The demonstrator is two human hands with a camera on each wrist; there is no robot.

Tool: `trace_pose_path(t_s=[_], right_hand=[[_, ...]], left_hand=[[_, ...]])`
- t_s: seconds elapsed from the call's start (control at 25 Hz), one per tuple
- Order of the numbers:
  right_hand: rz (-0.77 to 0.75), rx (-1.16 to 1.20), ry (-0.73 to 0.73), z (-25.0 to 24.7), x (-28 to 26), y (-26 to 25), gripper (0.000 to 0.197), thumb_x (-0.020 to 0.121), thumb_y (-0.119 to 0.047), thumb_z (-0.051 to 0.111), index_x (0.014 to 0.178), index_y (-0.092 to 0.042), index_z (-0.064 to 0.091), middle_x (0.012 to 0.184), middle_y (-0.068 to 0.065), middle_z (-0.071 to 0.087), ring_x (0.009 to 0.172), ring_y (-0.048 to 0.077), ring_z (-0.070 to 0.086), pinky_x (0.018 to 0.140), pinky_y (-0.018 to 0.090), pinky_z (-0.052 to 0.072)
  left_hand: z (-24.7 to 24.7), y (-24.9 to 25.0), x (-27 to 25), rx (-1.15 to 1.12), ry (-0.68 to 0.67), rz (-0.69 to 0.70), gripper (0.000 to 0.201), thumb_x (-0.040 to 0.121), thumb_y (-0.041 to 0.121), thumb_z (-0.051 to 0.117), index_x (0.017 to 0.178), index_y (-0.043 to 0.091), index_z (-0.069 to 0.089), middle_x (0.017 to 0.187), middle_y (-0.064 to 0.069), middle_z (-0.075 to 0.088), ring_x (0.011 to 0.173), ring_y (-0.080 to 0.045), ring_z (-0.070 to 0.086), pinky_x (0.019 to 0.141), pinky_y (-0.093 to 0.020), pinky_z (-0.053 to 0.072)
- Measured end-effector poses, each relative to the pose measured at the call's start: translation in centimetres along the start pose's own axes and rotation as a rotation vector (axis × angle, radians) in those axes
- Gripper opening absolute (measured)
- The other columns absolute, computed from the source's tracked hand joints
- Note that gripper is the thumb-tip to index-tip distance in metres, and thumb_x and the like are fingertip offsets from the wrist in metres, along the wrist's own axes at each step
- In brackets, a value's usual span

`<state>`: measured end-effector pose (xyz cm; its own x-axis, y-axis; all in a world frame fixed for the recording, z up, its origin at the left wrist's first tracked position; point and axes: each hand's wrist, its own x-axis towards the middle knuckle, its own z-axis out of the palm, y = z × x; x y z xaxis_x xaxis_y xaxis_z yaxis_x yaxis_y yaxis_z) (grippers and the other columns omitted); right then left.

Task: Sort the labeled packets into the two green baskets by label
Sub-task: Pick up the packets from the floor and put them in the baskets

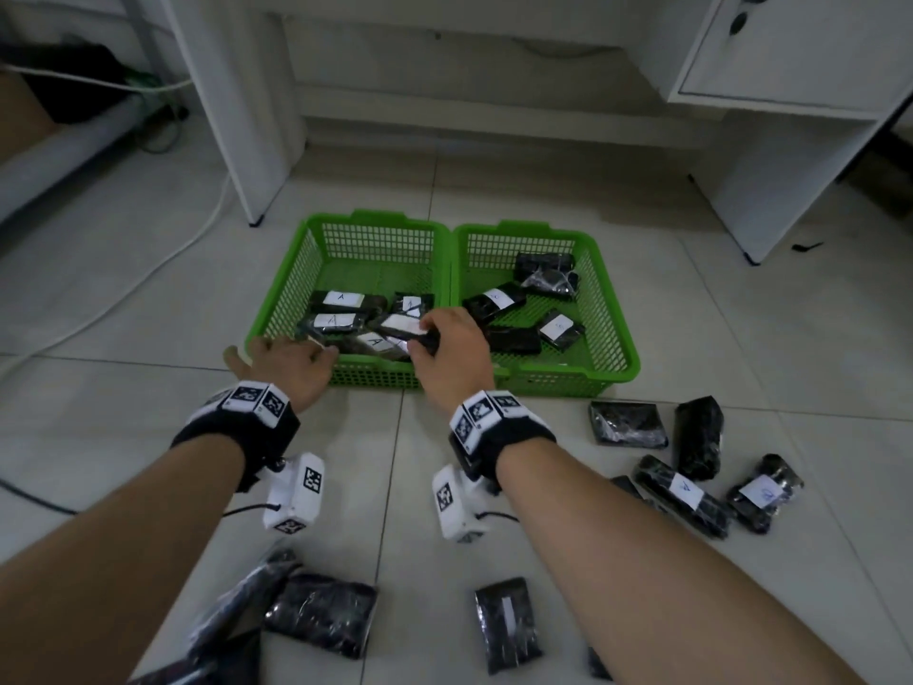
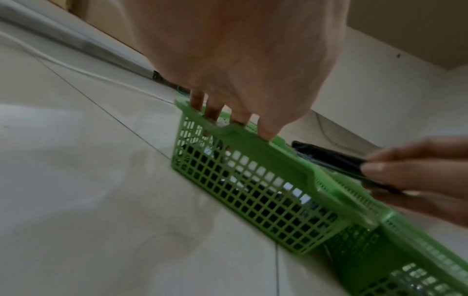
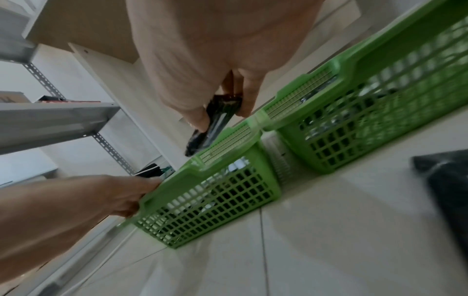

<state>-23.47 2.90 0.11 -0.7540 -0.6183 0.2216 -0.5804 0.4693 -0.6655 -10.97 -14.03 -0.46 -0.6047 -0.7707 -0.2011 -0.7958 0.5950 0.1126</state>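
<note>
Packets in black wrap lie loose on the pale tiled floor (image 1: pixel 123 412) nearest the camera: one just short of the left basket's near side (image 1: pixel 321 613), another with a white strip (image 1: pixel 509 622), and a cluster off to that basket's right, among them one labelled A (image 1: pixel 684 494). Farther on, the left hand (image 1: pixel 289 365) rests at the near rim of the left basket (image 1: pixel 291 289), fingers (image 2: pixel 266 128) curled over the edge in a loose grip on the rim. The right hand (image 1: pixel 452 360) hovers over the same basket, its grip closed on a black packet (image 1: pixel 412 333) pinched between thumb and fingers above the packets marked A (image 1: pixel 343 299) already lying inside. The right basket (image 1: pixel 612 309) stands touching the left one and holds several packets (image 1: pixel 546 274), labels too small to read. Beyond the baskets rise the white legs and panels of a desk (image 1: pixel 237 116); a white cable (image 1: pixel 148 269) trails across the tiles to the left basket's left, and a metal shelving frame (image 3: pixel 50 120) stands farther that way.
</note>
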Motion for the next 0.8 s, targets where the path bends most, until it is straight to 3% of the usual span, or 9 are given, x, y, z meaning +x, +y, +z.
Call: trace_pose_path(t_s=[0.12, 0.24, 0.32, 0.4, 0.48, 0.56, 0.64, 0.68, 0.8], right_hand=[[-0.037, -0.159, -0.182, 3.9, 1.1, -1.3, 0.025, 0.101, -0.022, 0.054, 0.117, -0.007, 0.064, 0.122, 0.009, 0.060, 0.113, 0.025, 0.058, 0.104, 0.036, 0.044], [-0.072, -0.363, -0.213, 5.4, 0.1, -1.1, 0.033, 0.104, -0.029, 0.040, 0.124, -0.014, 0.062, 0.127, 0.005, 0.065, 0.127, 0.023, 0.053, 0.122, 0.051, 0.019], [-0.139, -0.349, -0.164, 4.8, -1.0, -0.5, 0.043, 0.104, -0.032, 0.038, 0.138, -0.013, 0.055, 0.143, 0.004, 0.055, 0.141, 0.024, 0.040, 0.124, 0.055, 0.009], [-0.199, -0.263, -0.030, 3.0, -2.6, 0.7, 0.041, 0.101, -0.030, 0.043, 0.135, -0.012, 0.057, 0.139, 0.005, 0.054, 0.134, 0.025, 0.044, 0.120, 0.051, 0.022], [-0.198, -0.217, 0.104, 0.7, -4.6, 2.5, 0.028, 0.095, -0.026, 0.048, 0.117, -0.014, 0.062, 0.119, 0.003, 0.057, 0.112, 0.023, 0.050, 0.104, 0.043, 0.038], [-0.121, -0.256, 0.135, -2.0, -6.8, 5.4, 0.020, 0.090, -0.024, 0.052, 0.104, -0.014, 0.061, 0.106, 0.002, 0.056, 0.100, 0.023, 0.049, 0.090, 0.042, 0.043], [0.037, -0.325, 0.105, -5.3, -8.6, 8.9, 0.018, 0.087, -0.021, 0.056, 0.100, -0.012, 0.062, 0.105, 0.005, 0.056, 0.100, 0.026, 0.050, 0.087, 0.043, 0.045], [0.137, -0.363, 0.066, -6.6, -9.2, 10.4, 0.019, 0.086, -0.021, 0.057, 0.101, -0.011, 0.062, 0.108, 0.007, 0.056, 0.104, 0.028, 0.050, 0.089, 0.044, 0.045], [0.418, -0.504, -0.061, -10.0, -10.7, 14.6, 0.032, 0.086, -0.025, 0.058, 0.114, -0.008, 0.059, 0.125, 0.013, 0.052, 0.120, 0.034, 0.046, 0.100, 0.044, 0.043]], left_hand=[[1.6, -0.5, 0.3, 0.001, -0.013, 0.001, 0.060, 0.098, 0.058, 0.015, 0.140, 0.032, 0.048, 0.160, -0.006, 0.025, 0.148, -0.034, 0.010, 0.115, -0.063, -0.004], [1.9, -0.4, 0.2, -0.027, 0.014, 0.000, 0.059, 0.098, 0.059, 0.018, 0.144, 0.031, 0.044, 0.165, -0.008, 0.009, 0.151, -0.031, -0.004, 0.114, -0.060, -0.010], [1.6, -0.4, -0.5, -0.087, 0.152, 0.050, 0.055, 0.099, 0.053, 0.025, 0.141, 0.023, 0.046, 0.160, -0.013, 0.022, 0.150, -0.031, 0.007, 0.116, -0.057, -0.003], [1.2, 0.4, -2.4, -0.202, 0.412, 0.176, 0.041, 0.096, 0.042, 0.036, 0.121, 0.017, 0.056, 0.133, -0.013, 0.050, 0.129, -0.031, 0.037, 0.110, -0.052, 0.019], [1.3, 2.5, -5.1, -0.307, 0.590, 0.365, 0.020, 0.091, 0.031, 0.046, 0.100, 0.016, 0.054, 0.103, -0.005, 0.054, 0.100, -0.027, 0.047, 0.093, -0.044, 0.032], [2.2, 5.8, -7.5, -0.407, 0.518, 0.522, 0.007, 0.091, 0.022, 0.052, 0.094, 0.016, 0.051, 0.094, -0.002, 0.054, 0.085, -0.022, 0.051, 0.078, -0.039, 0.041], [4.1, 9.7, -9.3, -0.469, 0.299, 0.574, 0.006, 0.090, 0.022, 0.055, 0.094, 0.017, 0.051, 0.093, -0.001, 0.059, 0.079, -0.020, 0.056, 0.068, -0.035, 0.045], [5.4, 11.3, -9.7, -0.439, 0.183, 0.569, 0.010, 0.090, 0.025, 0.056, 0.097, 0.018, 0.053, 0.098, -0.002, 0.060, 0.083, -0.022, 0.058, 0.069, -0.034, 0.046], [9.2, 15.5, -11.0, -0.222, -0.102, 0.547, 0.039, 0.090, 0.038, 0.058, 0.118, 0.012, 0.052, 0.120, -0.009, 0.051, 0.106, -0.031, 0.056, 0.087, -0.041, 0.049]])
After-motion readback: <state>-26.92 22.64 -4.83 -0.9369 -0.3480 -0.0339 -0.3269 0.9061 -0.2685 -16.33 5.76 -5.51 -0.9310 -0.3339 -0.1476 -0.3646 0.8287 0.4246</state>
